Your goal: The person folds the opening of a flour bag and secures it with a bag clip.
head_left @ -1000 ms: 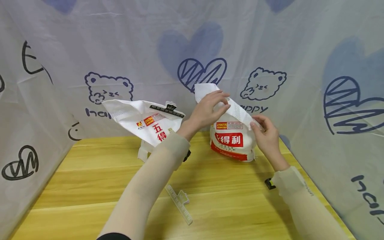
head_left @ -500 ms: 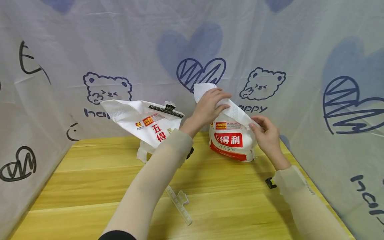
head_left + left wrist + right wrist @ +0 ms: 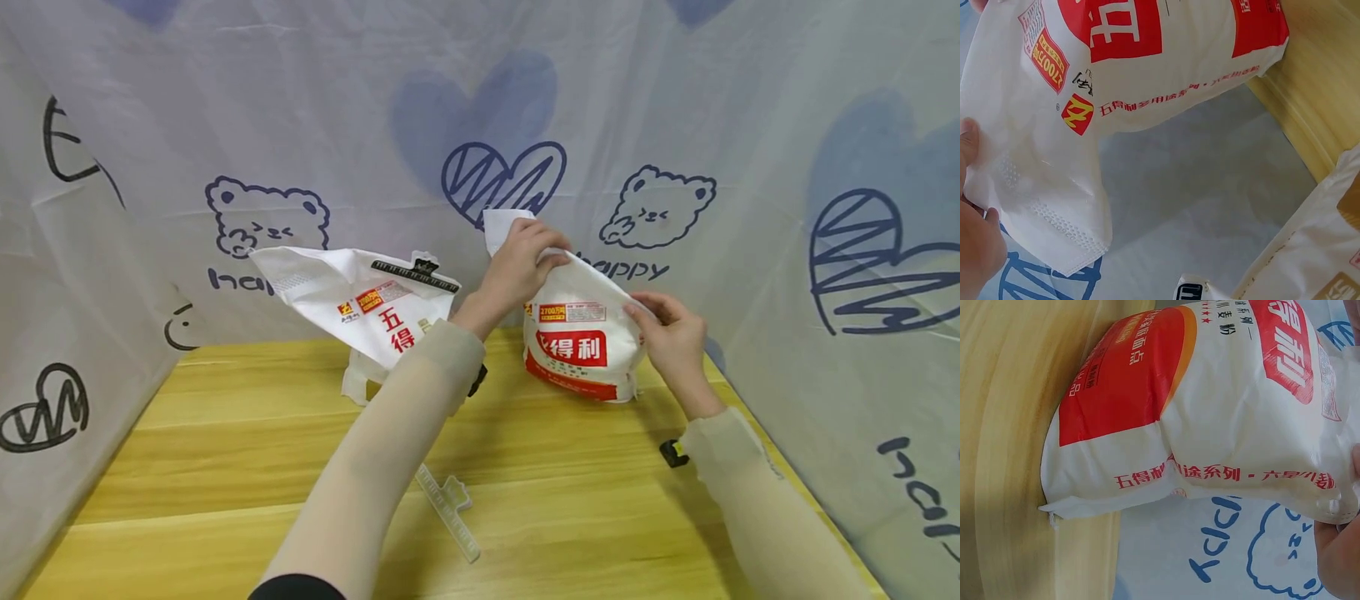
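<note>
In the head view, a white flour bag [image 3: 581,367] with red printing stands upright at the back right of the table. My left hand [image 3: 516,262] grips its top edge near the left corner, which sticks up past the fingers. At the other end of that edge, my right hand [image 3: 675,346] pinches the bag, thumb in front. The left wrist view shows the bag's dotted seam [image 3: 1063,225] beside the left fingers. From the right wrist, the bag's filled lower part [image 3: 1166,419] bulges above the table, and its narrowed top runs into the right hand [image 3: 1340,559].
A second white flour bag [image 3: 367,308] leans on the left, a black clip [image 3: 416,275] across its top; my left forearm partly hides it. A clear clip [image 3: 450,512] lies on the table [image 3: 225,467] in front. Printed cloth [image 3: 360,108] hangs close behind and beside.
The dotted flap that hung over the front of the right bag's top no longer shows there; the front runs smooth up to the edge. My left hand has shifted slightly left along it.
</note>
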`<state>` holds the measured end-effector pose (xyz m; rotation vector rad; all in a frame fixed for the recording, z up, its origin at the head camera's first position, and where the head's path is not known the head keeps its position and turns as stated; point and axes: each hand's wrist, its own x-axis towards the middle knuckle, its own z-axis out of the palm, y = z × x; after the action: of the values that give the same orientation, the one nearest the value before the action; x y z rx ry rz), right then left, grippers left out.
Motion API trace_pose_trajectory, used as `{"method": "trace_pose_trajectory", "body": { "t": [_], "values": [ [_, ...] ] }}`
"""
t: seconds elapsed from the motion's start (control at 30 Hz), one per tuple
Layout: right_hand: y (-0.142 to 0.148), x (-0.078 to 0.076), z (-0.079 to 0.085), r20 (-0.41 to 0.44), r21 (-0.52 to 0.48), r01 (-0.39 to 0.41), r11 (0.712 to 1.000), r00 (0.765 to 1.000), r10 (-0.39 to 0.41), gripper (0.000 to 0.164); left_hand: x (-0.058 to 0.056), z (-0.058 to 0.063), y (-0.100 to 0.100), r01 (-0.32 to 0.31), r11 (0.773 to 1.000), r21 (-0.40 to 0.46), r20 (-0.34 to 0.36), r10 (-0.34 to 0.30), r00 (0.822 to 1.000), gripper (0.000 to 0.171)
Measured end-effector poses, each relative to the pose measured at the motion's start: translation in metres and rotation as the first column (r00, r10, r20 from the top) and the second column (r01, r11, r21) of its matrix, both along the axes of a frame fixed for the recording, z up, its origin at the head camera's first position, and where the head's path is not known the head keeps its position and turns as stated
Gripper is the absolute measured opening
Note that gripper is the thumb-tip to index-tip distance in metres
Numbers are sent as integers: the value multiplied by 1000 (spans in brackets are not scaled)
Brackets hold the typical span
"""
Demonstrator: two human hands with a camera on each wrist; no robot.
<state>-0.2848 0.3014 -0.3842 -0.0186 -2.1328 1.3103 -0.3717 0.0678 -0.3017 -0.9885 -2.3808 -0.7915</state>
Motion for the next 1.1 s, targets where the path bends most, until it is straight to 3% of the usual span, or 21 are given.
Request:
{"method": "trace_pose_trajectory", "body": {
  "t": [0.23, 0.47, 0.8, 1.1],
  "values": [
    [-1, 1, 2, 34, -26, 9, 1000, 999, -8, 29, 0, 1, 1, 4, 1000, 23, 37, -5, 999, 16],
    [-1, 4, 1, 10, -17, -10, 1000, 1000, 10, 29, 2, -1, 0, -11, 1000, 25, 64, 10, 998, 17],
    [3, 14, -2, -149, 125, 9, 992, 989, 10, 21, 2, -5, -4, -11, 999, 36, 60, 9, 998, 17],
    [-1, 31, -9, -304, 279, 14, 960, 950, 74, 22, 4, -7, -7, 0, 1000, 20, 57, -1, 998, 16]
  ]
}}
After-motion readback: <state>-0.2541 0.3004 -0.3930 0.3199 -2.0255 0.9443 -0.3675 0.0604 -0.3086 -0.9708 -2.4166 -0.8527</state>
